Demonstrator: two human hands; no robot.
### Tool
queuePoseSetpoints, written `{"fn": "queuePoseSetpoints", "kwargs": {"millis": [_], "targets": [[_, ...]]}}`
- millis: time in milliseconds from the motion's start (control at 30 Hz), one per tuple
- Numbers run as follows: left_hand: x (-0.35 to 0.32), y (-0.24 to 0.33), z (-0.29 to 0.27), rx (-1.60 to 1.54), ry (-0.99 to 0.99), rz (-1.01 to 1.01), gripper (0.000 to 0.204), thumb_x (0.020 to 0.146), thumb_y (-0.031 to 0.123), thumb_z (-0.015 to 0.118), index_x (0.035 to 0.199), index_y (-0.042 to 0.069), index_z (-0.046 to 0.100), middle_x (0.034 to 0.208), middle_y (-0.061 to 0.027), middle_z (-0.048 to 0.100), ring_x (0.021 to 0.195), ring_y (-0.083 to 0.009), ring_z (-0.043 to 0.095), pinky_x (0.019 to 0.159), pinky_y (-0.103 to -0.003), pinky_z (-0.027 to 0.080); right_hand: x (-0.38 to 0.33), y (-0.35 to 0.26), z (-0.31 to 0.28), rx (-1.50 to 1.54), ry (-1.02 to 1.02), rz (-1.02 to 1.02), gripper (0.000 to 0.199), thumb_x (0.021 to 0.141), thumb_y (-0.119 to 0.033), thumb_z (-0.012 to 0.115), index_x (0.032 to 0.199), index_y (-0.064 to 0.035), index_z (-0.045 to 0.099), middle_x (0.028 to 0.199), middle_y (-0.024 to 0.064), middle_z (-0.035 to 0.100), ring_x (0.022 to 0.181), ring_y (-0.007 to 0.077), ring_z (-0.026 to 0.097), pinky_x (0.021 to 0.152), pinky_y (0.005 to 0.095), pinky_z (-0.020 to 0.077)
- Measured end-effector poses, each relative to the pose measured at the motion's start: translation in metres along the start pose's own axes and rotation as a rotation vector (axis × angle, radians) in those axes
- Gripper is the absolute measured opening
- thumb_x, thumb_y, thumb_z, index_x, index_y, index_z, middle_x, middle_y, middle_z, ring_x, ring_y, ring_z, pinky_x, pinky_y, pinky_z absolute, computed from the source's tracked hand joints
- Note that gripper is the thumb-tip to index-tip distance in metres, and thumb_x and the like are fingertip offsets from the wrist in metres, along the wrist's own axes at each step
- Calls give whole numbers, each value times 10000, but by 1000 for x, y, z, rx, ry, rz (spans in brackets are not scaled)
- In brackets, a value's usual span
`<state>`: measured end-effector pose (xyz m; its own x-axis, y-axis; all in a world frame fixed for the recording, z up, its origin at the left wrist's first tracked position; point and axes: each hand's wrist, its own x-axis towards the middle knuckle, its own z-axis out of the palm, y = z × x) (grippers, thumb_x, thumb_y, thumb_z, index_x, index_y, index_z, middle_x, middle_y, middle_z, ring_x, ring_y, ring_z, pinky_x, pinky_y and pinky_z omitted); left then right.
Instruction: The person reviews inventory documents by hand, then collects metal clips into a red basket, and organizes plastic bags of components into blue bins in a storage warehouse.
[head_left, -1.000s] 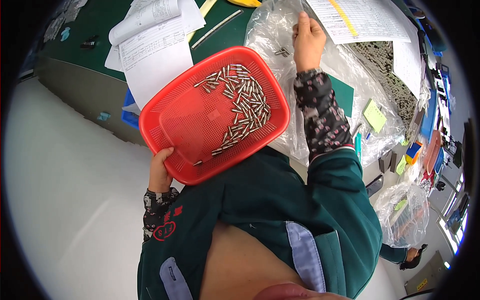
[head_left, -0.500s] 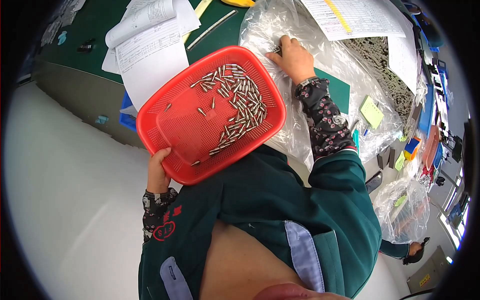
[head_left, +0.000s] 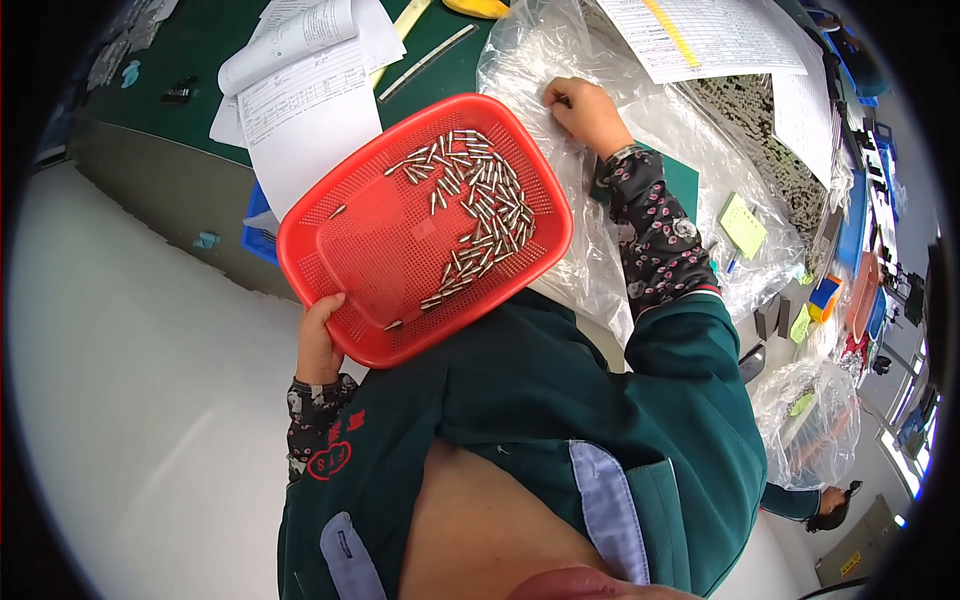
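My left hand point(head_left: 320, 340) grips the near left corner of a red plastic basket point(head_left: 345, 250), thumb over the rim. The basket has a perforated bottom and is held tilted above my lap. Small pointed metal pins point(head_left: 490, 205) lie heaped along its right side, and a few lie singly, one near the left wall. Right of the basket, my right hand point(head_left: 592, 115) is over a clear plastic bag point(head_left: 540, 60) on the table. Its fingers are curled together; whatever they pinch, if anything, is too hidden to name.
Printed papers point(head_left: 310, 110) lie behind the basket on the green table point(head_left: 190, 50), near a metal ruler point(head_left: 428, 63). More sheets point(head_left: 700, 35) cover a pile of small parts point(head_left: 755, 115) at the back right. A yellow note pad point(head_left: 743, 224) and a blue bin point(head_left: 258, 225) flank the work area.
My right hand has shifted slightly right and nearer, its fingers more curled; the metal bits by its fingertips no longer show. A loose pin in the basket's middle is gone from its place.
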<state>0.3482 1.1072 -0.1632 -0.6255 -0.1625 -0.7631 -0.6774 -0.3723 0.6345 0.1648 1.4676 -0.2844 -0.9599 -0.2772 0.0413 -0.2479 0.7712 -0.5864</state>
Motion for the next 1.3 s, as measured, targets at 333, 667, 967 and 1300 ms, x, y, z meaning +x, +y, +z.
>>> {"fn": "queuePoseSetpoints", "kwargs": {"millis": [333, 667, 967, 1300], "targets": [[-6, -4, -6, 3, 2, 0, 400, 744, 46, 497, 1134, -27, 445, 1073, -131, 543, 954, -247, 550, 818, -352, 455, -8, -19, -37, 881, -53, 393, 125, 789, -51, 540, 887, 18, 575, 728, 32, 567, 615, 96, 558, 526, 222, 489], [-8, -3, -15, 8, 3, 11, 398, 742, 44, 504, 1129, -31, 453, 1069, -133, 547, 958, -249, 549, 822, -351, 456, -12, -8, -25, 780, -369, 545, 144, 760, -89, 612, 875, -8, 580, 720, 7, 556, 584, 81, 530, 509, 208, 475], [-16, 22, -74, -65, -224, 57, 445, 687, 26, 486, 1128, -32, 467, 1057, -118, 560, 959, -214, 549, 847, -317, 433, -15, -192, -33, 318, -149, -392, 285, 752, -120, 641, 1005, -25, 551, 1078, 85, 521, 973, 178, 507, 792, 292, 425], [-128, 11, -197, -138, -133, 155, 585, 626, 9, 499, 1202, -10, 399, 1130, -104, 518, 1026, -211, 505, 889, -312, 398, -85, -258, -6, 1005, -451, 116, 696, 770, -351, 619, 1282, -1, 302, 1166, 156, 463, 1069, 217, 447, 902, 334, 352]]}}
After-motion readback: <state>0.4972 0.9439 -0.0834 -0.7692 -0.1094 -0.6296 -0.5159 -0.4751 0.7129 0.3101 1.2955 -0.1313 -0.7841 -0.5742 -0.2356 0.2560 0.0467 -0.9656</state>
